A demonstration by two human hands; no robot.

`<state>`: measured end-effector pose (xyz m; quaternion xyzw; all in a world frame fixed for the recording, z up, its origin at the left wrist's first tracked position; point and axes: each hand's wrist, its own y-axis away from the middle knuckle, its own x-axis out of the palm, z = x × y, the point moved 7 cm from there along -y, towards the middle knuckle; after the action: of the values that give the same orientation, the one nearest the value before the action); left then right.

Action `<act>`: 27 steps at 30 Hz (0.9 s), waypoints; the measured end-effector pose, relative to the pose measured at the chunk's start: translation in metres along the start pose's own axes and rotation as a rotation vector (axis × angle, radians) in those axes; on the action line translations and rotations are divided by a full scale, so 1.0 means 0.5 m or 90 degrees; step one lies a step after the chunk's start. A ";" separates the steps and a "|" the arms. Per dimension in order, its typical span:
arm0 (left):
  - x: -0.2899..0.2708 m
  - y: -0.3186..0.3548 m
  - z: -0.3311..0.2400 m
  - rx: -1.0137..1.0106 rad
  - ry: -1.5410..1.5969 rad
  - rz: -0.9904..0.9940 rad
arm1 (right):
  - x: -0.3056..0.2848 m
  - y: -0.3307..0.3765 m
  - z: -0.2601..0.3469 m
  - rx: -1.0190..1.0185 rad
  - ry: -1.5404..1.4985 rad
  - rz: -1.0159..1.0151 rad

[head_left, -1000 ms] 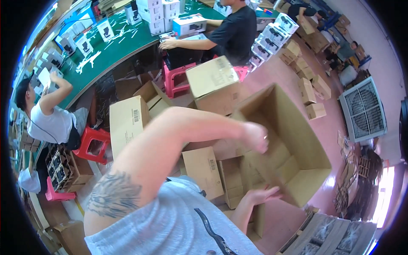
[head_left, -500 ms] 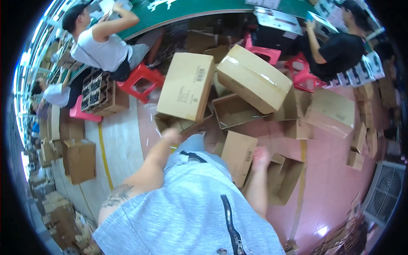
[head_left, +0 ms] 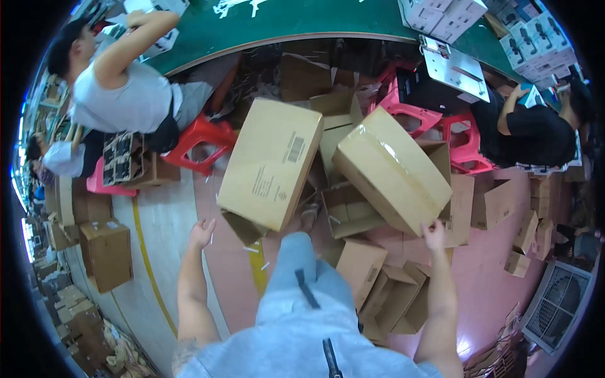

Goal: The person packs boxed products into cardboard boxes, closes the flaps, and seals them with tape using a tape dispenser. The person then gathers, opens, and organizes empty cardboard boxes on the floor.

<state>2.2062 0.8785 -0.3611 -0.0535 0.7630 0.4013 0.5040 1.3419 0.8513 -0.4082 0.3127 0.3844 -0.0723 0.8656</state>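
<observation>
My left hand (head_left: 201, 234) is held out with thumb and fingers apart, empty, just left of a large closed cardboard box (head_left: 268, 160) with printed marks. That box lies tilted over an open carton (head_left: 244, 228). My right hand (head_left: 433, 237), thumb and fingers also apart, is at the near right corner of a second closed cardboard box (head_left: 394, 167) with clear tape along its top. Whether it touches that corner I cannot tell. Under this taped box an open empty carton (head_left: 351, 211) shows partly.
More cartons (head_left: 391, 293) lie near my legs on the right. Red and pink stools (head_left: 200, 148) stand before the green bench (head_left: 283, 22). One person (head_left: 126, 94) sits at left, another in black (head_left: 526, 142) at right. A grey fan (head_left: 558, 305) stands at lower right.
My hands have moved apart, the left one outward to the left, the right one out to the taped box's corner. The whole view has shifted.
</observation>
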 end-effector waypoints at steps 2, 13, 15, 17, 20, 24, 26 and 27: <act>0.026 -0.086 -0.018 0.004 0.031 -0.018 | -0.039 -0.073 0.162 -0.052 0.082 -0.094; 0.212 -0.472 -0.340 -0.116 0.612 0.307 | 0.082 -0.367 0.526 0.090 0.567 0.302; 0.221 -0.407 -0.450 -0.146 0.584 0.384 | 0.057 -0.361 0.475 0.146 0.461 0.262; 0.182 -0.368 -0.491 -0.159 0.628 0.460 | 0.081 -0.326 0.382 0.235 0.296 0.265; 0.190 -0.292 -0.521 -0.083 0.605 0.549 | 0.171 -0.225 0.293 0.339 -0.174 0.219; 0.246 -0.181 -0.577 -0.117 0.679 0.567 | 0.188 -0.145 0.189 0.277 -0.443 0.101; 0.191 -0.095 -0.603 -0.097 0.666 0.574 | 0.144 -0.099 0.246 0.344 -0.359 0.086; 0.168 -0.053 -0.618 -0.082 0.672 0.589 | 0.116 -0.069 0.229 0.357 -0.373 0.052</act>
<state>1.9541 0.6818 -0.3915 0.0593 0.8249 0.5390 -0.1601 1.4406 0.7623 -0.4079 0.5181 0.0741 -0.2258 0.8216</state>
